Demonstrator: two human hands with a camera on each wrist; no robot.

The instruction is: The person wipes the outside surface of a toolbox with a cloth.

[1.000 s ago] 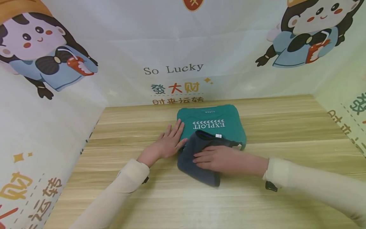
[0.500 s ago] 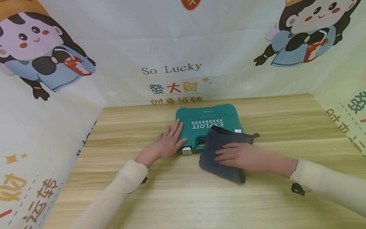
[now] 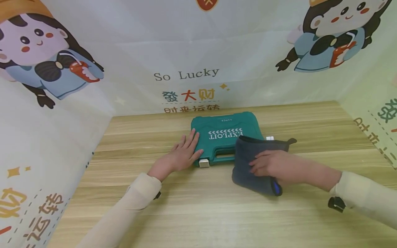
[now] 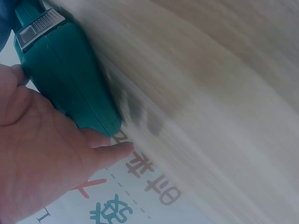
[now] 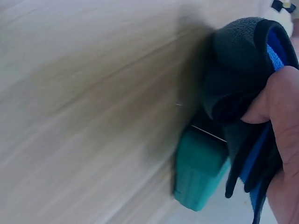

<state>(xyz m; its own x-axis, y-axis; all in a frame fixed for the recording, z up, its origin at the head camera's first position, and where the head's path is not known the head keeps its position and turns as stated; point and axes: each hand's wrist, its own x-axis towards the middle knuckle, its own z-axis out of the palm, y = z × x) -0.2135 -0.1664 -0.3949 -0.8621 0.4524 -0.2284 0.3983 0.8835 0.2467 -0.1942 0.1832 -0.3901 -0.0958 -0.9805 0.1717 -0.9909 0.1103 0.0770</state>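
One cloth (image 3: 245, 167) in our right hand (image 3: 276, 166), one green case (image 3: 224, 120) steadied by our left hand (image 3: 181, 156).
Our hands are apart: the left lies spread against the case's left edge, the right grips the folded cloth over its near right corner. The case lies flat on the table (image 3: 186, 213), its silver latch (image 3: 203, 163) and handle (image 3: 222, 160) facing us. Because we brace one side only, we judge that a hard sideways rub could swivel it. The cloth could snag if a second latch sits beneath; we cannot tell. A loose grip could let the fold slip open, its blue lining (image 5: 275, 53) showing beside our thumb (image 5: 264, 102).
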